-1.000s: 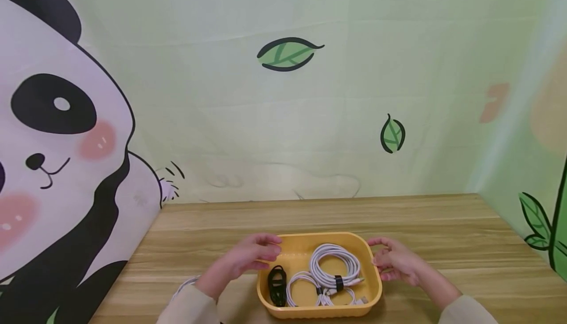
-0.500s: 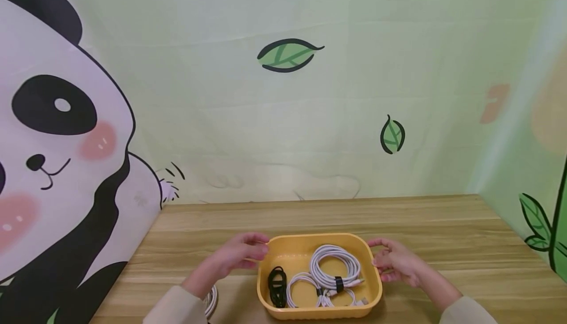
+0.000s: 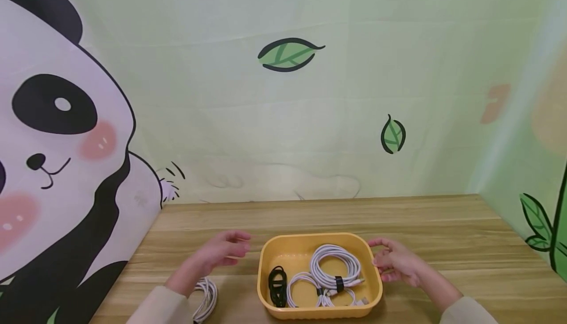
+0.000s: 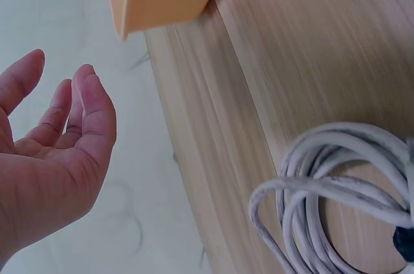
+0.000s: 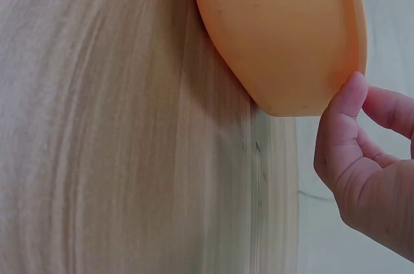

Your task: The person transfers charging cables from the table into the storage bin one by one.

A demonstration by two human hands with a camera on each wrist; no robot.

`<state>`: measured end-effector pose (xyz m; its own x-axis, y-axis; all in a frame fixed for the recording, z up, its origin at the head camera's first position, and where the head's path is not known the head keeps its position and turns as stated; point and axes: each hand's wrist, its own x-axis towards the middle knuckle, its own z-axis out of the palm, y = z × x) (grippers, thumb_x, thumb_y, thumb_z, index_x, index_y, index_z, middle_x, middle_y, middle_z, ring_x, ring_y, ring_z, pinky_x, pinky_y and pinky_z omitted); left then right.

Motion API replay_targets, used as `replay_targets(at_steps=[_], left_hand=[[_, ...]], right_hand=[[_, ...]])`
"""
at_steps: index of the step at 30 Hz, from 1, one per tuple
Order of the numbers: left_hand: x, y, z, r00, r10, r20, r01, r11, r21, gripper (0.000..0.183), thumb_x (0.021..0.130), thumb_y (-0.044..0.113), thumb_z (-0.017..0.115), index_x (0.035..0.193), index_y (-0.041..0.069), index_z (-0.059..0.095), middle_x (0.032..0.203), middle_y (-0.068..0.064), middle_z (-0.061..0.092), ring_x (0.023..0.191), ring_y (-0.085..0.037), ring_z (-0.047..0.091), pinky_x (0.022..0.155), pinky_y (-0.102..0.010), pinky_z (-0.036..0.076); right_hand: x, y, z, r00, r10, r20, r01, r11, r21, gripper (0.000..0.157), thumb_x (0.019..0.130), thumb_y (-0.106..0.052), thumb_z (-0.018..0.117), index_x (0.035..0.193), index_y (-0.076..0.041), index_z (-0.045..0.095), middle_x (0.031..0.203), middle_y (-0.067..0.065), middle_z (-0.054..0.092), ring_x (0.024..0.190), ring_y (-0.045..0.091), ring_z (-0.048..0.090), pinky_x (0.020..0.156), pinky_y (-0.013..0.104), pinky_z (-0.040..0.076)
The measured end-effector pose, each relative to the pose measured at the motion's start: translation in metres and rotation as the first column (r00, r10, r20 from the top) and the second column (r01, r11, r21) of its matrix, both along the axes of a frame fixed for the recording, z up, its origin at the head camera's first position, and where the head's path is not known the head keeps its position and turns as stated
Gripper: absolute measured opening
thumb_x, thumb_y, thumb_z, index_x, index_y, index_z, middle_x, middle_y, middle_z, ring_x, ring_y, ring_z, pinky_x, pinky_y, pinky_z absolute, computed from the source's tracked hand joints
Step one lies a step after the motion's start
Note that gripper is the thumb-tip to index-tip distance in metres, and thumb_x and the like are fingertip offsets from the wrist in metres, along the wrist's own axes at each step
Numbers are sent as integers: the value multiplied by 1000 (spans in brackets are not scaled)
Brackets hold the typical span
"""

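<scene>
A yellow plastic bin (image 3: 320, 313) stands on the wooden table. Inside lie a large white coiled cable (image 3: 334, 266) with a black strap, a smaller white cable coil (image 3: 292, 289) and a bundled black cable (image 3: 277, 287). My right hand (image 3: 396, 263) touches the bin's right rim with its fingertips; the right wrist view has them against the outer wall (image 5: 278, 35). To the left of the bin, my left hand (image 3: 217, 255) hovers apart from it, fingers loosely bent and holding nothing. A greyish-white coiled cable (image 4: 343, 183) lies on the table below the left forearm, partly hidden in the head view.
The wooden tabletop (image 3: 319, 215) extends behind and to both sides of the bin. A pale green cloth backdrop (image 3: 212, 92) with a printed panda and leaves hangs beyond its back edge.
My left hand has moved left, away from the bin's left rim, uncovering more of the greyish-white cable coil. The right hand and the bin have stayed in place.
</scene>
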<state>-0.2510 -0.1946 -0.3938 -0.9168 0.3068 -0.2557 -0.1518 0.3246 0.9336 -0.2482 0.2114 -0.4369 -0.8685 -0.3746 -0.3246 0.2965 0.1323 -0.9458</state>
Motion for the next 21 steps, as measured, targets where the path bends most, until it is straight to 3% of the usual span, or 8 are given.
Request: replay_targets(at_steps=[21], left_hand=[[7, -21, -10, 998, 60, 8, -60, 998, -30, 48, 82, 15, 57, 122, -5, 42, 113, -17, 53, 98, -25, 53, 86, -45, 44]], right_hand=[[2, 0, 1, 1000, 12, -2, -12, 1000, -7, 61, 81, -5, 55, 131, 3, 21, 79, 4, 54, 59, 8, 53, 53, 20, 49]])
